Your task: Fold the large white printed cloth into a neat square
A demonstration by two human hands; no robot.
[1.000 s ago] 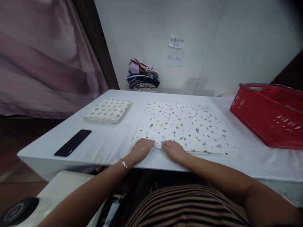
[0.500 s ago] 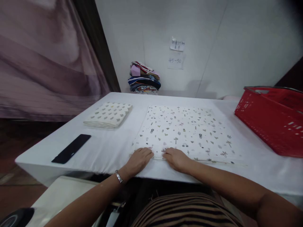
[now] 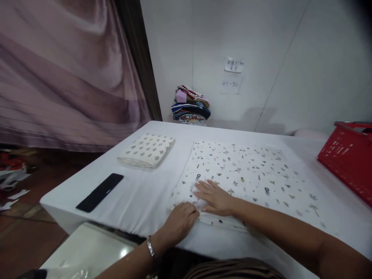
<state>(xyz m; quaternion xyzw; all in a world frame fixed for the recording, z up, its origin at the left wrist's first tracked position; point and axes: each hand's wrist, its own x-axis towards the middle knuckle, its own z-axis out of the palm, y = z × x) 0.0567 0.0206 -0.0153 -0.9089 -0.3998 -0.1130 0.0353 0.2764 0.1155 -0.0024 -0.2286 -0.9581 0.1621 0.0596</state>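
Note:
A white cloth (image 3: 247, 174) printed with small plants and animals lies spread in a rectangle on the white-covered table. At its near left corner my left hand (image 3: 181, 221), a silver bracelet on the wrist, is closed with fingers curled at the edge; the fabric between the fingers is mostly hidden. My right hand (image 3: 215, 197) rests flat on the cloth just beyond, fingers spread. Left of it sits a folded cream cloth (image 3: 147, 150) with a small repeated motif. Nearer the front left lies a dark, flat phone-like slab (image 3: 100, 192).
A red plastic basket (image 3: 348, 159) stands at the table's right. Behind the far edge rises a pile of folded fabrics (image 3: 190, 106) against the wall, near handwritten paper notes (image 3: 231, 84). A pink curtain (image 3: 72, 77) hangs at left. Below the table's front is a white surface (image 3: 90, 248).
My right hand has moved from the cloth's near edge onto its top and flattened out. My left hand stays at the near left corner. The view has swung left.

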